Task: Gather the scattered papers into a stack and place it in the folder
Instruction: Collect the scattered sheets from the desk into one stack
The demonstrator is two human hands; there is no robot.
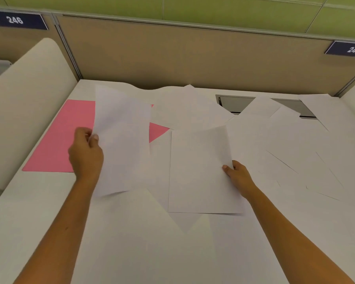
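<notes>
My left hand (86, 152) pinches the left edge of a white sheet (121, 140) and holds it raised over the desk, partly covering the pink folder (57, 140) that lies flat at the left. My right hand (237, 177) pinches the right edge of a second white sheet (199, 171), lifted slightly in front of me. Several more white papers (295, 144) lie scattered and overlapping across the right and far side of the desk, and one more sheet (184, 111) lies behind the folder's right corner.
The white desk (39, 212) is bounded by a tan partition (193, 58) at the back and a curved cream divider (25, 99) at the left. A grey cable slot (236, 103) in the desk's far side is partly covered by papers. Number plates read 246 and 247.
</notes>
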